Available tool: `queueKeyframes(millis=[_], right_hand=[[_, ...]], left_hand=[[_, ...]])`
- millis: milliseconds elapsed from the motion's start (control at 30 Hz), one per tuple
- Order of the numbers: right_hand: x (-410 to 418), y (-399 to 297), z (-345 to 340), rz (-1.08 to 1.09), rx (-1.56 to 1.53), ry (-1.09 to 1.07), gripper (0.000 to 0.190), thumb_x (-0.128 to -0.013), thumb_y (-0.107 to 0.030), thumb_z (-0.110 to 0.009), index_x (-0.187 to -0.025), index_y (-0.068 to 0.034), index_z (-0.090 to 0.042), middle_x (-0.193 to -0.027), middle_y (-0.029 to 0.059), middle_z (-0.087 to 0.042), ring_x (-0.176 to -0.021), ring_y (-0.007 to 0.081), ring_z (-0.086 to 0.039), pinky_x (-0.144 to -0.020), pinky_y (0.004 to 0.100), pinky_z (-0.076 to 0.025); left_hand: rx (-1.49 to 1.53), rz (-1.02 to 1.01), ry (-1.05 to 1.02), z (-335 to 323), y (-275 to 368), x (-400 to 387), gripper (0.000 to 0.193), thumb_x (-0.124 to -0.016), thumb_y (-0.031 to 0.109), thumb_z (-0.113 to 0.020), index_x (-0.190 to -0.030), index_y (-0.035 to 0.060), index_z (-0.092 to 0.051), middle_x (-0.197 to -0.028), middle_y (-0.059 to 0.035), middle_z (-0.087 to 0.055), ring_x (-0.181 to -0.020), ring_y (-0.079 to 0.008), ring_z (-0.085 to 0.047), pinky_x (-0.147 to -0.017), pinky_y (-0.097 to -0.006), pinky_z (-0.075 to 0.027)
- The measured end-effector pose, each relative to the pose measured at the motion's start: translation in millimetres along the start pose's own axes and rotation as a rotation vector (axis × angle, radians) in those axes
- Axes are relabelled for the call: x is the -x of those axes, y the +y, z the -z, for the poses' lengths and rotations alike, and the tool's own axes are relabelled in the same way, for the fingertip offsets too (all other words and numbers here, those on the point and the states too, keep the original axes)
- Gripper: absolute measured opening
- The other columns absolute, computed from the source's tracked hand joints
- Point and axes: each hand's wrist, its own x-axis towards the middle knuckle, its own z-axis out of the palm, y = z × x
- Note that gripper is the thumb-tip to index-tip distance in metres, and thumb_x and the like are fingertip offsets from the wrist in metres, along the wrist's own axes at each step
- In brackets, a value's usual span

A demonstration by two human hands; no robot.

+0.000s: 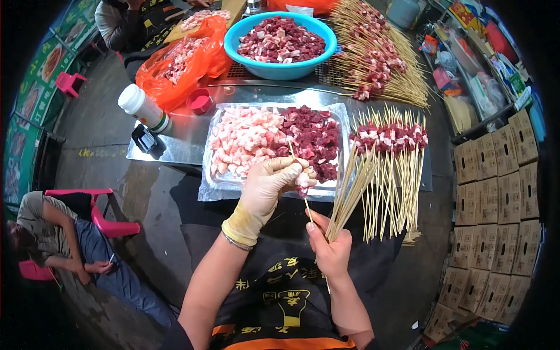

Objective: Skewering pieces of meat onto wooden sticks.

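A pale disposable glove covers my left hand, whose fingers pinch meat pieces threaded on a thin bamboo skewer. Bare, my right hand grips that skewer's lower part between thumb and finger, along with a bundle of bamboo skewers pointing up and right. Behind the hands lies a plastic-lined metal tray, with diced pale fat on its left and diced dark red meat on its right. Loaded meat skewers lie in a row right of the tray.
Beyond the tray stand a blue basin of diced meat, a red plastic bag and piled skewers. A white bottle stands left. One person sits lower left, another is at the table's far side. Cardboard boxes are stacked right.
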Motion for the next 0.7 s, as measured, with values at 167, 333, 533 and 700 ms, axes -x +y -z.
queueKeyframes(millis=[167,333,533,700], right_hand=[[-8,0,4,0.047,0.086,0.068,0.023,-0.082,-0.003,-0.058,-0.104,0.002,-0.061,-0.059,-0.0038,-0.050,-0.050,0.0016,-0.040,-0.044,0.0181,-0.032],[-39,-29,37,-0.024,0.263,0.264,0.024,-0.083,-0.015,-0.060,-0.103,-0.001,-0.061,-0.057,-0.0047,-0.046,-0.049,0.0033,-0.039,-0.044,0.0190,-0.032],[-91,-59,110,0.108,0.770,0.355,0.033,-0.091,-0.027,-0.048,-0.108,-0.001,-0.058,-0.056,-0.0027,-0.043,-0.049,0.0038,-0.035,-0.043,0.0229,-0.027],[-57,-47,97,0.097,0.435,0.247,0.028,-0.093,-0.020,-0.042,-0.107,-0.002,-0.058,-0.054,-0.0034,-0.043,-0.046,0.0033,-0.036,-0.042,0.0196,-0.026]], left_hand=[[-0.094,0.035,0.099,-11,-9,-2,0.022,-0.087,0.014,-0.052,-0.101,-0.0025,-0.057,-0.083,-0.0071,-0.061,-0.075,-0.0170,-0.061,-0.070,-0.0280,-0.050],[-0.139,0.091,-0.006,-21,-25,2,0.037,-0.084,0.013,-0.058,-0.115,-0.0051,-0.049,-0.097,-0.0129,-0.062,-0.086,-0.0164,-0.060,-0.079,-0.0265,-0.048],[-1.162,-0.466,0.292,10,-14,-9,0.022,-0.079,0.007,-0.061,-0.101,0.0033,-0.060,-0.090,-0.0097,-0.061,-0.077,-0.0168,-0.060,-0.069,-0.0285,-0.048],[-1.816,-0.548,0.448,19,7,-31,0.014,-0.075,0.009,-0.055,-0.086,0.0060,-0.062,-0.084,-0.0098,-0.054,-0.077,-0.0266,-0.054,-0.063,-0.0366,-0.046]])
